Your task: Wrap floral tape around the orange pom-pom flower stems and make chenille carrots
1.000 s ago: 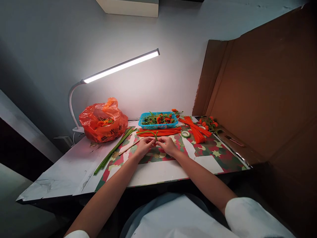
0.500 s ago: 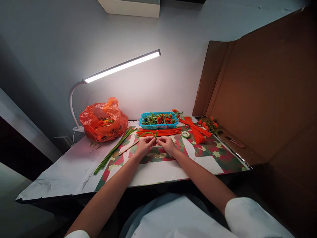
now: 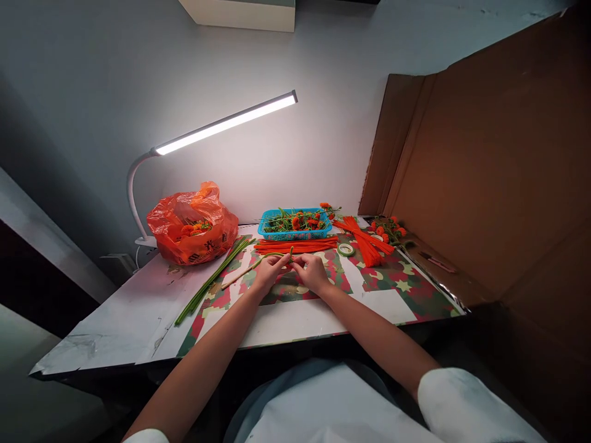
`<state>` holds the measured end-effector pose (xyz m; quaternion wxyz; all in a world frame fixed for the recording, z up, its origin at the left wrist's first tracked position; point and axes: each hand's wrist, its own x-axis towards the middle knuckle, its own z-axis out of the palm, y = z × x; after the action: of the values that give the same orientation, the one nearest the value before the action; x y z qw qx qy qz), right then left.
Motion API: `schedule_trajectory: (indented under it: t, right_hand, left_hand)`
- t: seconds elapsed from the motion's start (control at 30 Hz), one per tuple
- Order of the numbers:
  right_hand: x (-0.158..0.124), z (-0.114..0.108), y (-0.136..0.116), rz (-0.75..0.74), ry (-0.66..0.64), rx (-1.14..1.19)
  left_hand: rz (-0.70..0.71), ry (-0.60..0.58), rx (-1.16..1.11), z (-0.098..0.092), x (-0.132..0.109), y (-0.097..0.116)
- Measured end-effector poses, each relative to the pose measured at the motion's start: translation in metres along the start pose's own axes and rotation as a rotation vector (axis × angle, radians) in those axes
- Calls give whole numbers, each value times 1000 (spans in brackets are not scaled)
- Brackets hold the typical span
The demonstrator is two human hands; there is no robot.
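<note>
My left hand (image 3: pixel 269 271) and my right hand (image 3: pixel 310 271) meet over the middle of the table, fingertips pinched on a thin green stem (image 3: pixel 291 251) with a small bend standing up between them. One end of it arches out to the left above my left hand. Just behind my hands lies a row of red-orange stems (image 3: pixel 305 246). A roll of green tape (image 3: pixel 346 250) rests to the right of them. A thin wooden stick (image 3: pixel 240 276) lies left of my left hand.
A blue basket (image 3: pixel 295 235) holds orange flowers and greenery. Around it are a red plastic bag (image 3: pixel 194 227), green stems (image 3: pixel 210 283), crossed red-orange bundles (image 3: pixel 367 246), orange flowers (image 3: pixel 388 229), a cutter (image 3: pixel 438 263), a lamp (image 3: pixel 226 123) and a cardboard wall (image 3: pixel 484 154).
The green stem between my fingertips has changed shape: its upright tip is shorter and more tightly bent, and the left arch is lower. My hands have barely moved.
</note>
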<state>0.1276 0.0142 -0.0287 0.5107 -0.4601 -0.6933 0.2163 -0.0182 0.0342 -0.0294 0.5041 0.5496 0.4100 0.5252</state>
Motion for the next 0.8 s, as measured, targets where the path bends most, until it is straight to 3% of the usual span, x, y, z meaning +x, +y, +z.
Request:
schedule_trajectory:
  t: [0.17, 0.37, 0.63, 0.8]
  right_hand:
    - [-1, 3, 1, -31, 15, -69]
    - [-1, 9, 1, 34, 85, -23]
    - [2, 18, -5, 317, 137, 234]
    - [9, 15, -14, 503, 6, 467]
  left_hand:
    - [10, 27, 21, 0, 0, -2]
    - [105, 104, 73, 4, 2, -8]
    - [383, 299, 301, 8, -1, -11]
    - [573, 330, 379, 10, -6, 0]
